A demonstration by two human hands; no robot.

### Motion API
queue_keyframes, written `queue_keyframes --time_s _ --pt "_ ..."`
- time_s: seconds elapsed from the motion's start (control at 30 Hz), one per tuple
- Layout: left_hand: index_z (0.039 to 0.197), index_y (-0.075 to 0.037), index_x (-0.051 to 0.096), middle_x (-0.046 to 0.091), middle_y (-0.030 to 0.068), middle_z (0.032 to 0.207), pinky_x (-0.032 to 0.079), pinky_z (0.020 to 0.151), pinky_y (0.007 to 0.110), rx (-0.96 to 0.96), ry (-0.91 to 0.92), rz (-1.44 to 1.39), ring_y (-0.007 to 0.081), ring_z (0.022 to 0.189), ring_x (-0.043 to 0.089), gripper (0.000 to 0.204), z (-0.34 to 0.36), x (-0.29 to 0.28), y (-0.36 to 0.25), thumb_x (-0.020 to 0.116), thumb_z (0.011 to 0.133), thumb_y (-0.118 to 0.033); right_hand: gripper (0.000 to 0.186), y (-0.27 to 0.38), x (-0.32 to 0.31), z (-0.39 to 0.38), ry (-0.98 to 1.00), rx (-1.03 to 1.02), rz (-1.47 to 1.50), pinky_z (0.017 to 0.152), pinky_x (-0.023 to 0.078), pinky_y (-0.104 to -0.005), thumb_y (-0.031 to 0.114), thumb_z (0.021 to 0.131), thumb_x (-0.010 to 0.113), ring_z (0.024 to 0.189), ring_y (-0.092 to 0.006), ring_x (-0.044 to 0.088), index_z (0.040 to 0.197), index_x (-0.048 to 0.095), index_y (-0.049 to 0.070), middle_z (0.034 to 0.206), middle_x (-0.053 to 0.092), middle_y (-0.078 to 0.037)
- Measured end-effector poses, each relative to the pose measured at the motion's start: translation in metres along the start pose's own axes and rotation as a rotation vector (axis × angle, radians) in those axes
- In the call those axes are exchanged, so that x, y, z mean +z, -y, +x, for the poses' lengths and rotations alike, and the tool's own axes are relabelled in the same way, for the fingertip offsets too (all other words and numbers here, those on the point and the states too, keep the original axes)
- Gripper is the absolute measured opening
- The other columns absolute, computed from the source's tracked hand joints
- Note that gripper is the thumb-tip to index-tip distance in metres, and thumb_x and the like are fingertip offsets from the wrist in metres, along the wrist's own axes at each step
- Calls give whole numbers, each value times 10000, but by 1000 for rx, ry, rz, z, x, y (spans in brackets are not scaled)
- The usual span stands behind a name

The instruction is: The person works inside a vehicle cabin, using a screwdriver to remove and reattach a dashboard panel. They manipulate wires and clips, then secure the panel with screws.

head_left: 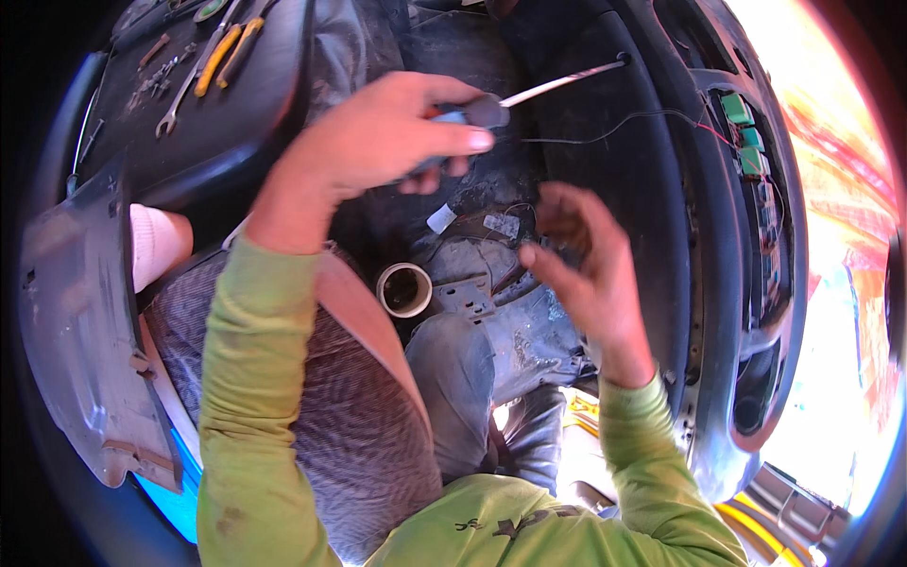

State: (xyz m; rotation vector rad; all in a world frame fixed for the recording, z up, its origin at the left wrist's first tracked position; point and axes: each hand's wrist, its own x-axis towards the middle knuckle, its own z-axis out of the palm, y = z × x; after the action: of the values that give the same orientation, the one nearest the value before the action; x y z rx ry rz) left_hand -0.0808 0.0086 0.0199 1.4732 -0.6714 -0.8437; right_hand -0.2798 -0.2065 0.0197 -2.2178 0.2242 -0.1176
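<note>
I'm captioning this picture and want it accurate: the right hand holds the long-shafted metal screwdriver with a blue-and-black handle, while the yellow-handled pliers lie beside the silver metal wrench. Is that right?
Wrong hand: the head view shows the left hand, not the right hand, holding the long-shafted metal screwdriver. The yellow-handled pliers do lie beside the silver metal wrench.

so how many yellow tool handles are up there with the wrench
2: one yellow handle beside the wrench, the second yellow handle just right of the first, both at upper left. Others may be hidden past the top edge.
</note>
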Motion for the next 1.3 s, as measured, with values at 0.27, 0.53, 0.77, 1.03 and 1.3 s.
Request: queue_keyframes --time_s 0.27,0.53,0.77,1.03,1.3 --pt "1376 -35 642 659 9 845 447 524 215 -30 -86 156 56 592 555 506 -2 -10 -21 757 930 -244 935 -212 30 -116 -267 1100 990 1035 506 -561 322 922 826 1303 -376 580 1625 288 22 1519 490 -255" --pt "1385 -27 624 649 35 824 480 562 264 -62 -85 107 91 621 570 490 4 -18 -13 750 932 -163 1051 -275 65 -153 -525 1104 750 973 557 -534 426 898 844 1323 -374 584 1659 222 52 1495 527 -281" --pt "1367 -41 636 644 15 833 476 561 246 -83 -37 30 74 620 560 472 12 -30 7 750 924 -154 1016 -323 54 -206 -124 920 213 1066 481 -365 473 963 754 1319 -336 583 1624 198 -63 1477 551 -280" --pt "1462 -45 586 635 -13 941 440 585 204 -187 -14 60 46 693 540 566 23 -27 3 738 931 -169 582 -196 -4 -272 -505 1134 674 862 573 -395 468 1034 644 1085 -277 682 1396 604 14 1251 678 -168" --pt "1297 -8 642 696 127 883 513 662 353 -11 1 319 201 692 652 432 2 -31 -9 744 886 -95 423 -170 -24 -294 -323 575 -532 821 599 -362 348 1009 724 916 -238 761 1169 674 -41 1040 740 -135"
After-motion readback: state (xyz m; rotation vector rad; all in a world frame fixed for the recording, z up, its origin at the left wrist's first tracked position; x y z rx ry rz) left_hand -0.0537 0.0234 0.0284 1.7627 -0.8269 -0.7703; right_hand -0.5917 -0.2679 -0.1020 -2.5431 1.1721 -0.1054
